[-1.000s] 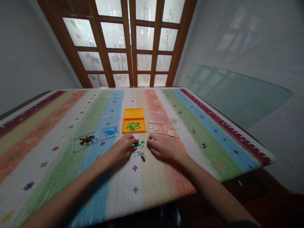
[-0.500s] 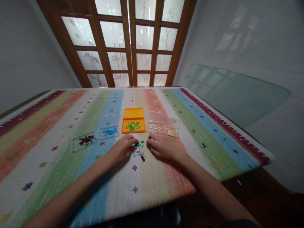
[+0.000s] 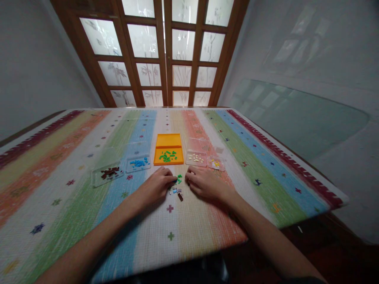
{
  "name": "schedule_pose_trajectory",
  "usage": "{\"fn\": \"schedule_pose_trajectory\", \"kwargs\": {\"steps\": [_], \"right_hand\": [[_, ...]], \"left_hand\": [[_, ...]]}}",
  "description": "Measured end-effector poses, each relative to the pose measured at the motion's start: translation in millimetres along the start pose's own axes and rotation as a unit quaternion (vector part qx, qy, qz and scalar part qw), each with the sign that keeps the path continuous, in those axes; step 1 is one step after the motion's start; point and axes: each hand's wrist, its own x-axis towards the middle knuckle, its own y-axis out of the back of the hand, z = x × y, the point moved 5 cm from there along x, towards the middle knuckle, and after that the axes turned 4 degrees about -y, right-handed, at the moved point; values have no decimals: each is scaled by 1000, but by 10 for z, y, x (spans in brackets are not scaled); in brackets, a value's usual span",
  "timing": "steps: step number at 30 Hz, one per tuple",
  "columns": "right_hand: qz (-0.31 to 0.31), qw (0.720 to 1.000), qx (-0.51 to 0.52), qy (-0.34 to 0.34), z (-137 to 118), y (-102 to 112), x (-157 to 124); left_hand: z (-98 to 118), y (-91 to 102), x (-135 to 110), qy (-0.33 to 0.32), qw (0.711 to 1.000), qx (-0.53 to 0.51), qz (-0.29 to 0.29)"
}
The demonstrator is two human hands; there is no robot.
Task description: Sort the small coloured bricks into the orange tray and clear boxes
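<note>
My left hand (image 3: 160,182) rests on the striped tablecloth, thumb and fingers pinched together at a small blue brick, mostly hidden by the fingertips. Right beside those fingertips lie a few small green bricks (image 3: 179,179). My right hand (image 3: 203,182) lies across from it with curled, closed fingers; whatever is in them, if anything, is hidden. In the gap between the hands, a little closer to me, are tiny grey and blue pieces (image 3: 175,191) and a dark brown brick (image 3: 180,197).
Beyond the hands stands an open orange box (image 3: 168,163) of green bricks. Left of it are clear boxes with blue bricks (image 3: 139,163) and brown bricks (image 3: 111,172). On its right, clear boxes hold cream pieces (image 3: 196,158) and yellow-and-white pieces (image 3: 216,163).
The left fingertips have shifted slightly right and now cover the blue brick that showed before. My right hand stays much the same. The whole view has moved slightly.
</note>
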Motion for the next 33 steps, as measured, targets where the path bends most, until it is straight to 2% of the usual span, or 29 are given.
{"fn": "schedule_pose_trajectory", "kwargs": {"steps": [6,15,21,28,33], "right_hand": [[3,1000,5,1,1,-3,3],[-10,1000,18,-4,-2,8,2],[-6,1000,15,1,19,-7,-3],[-12,1000,19,0,35,-24,-5],[-13,1000,26,2,38,-24,-9]], "left_hand": [[-31,-2,33,21,1000,8,5],[54,33,146,23,995,68,-68],[29,7,230,65,992,52,-91],[54,-23,286,94,990,74,-69],[2,-4,324,111,989,45,-86]]}}
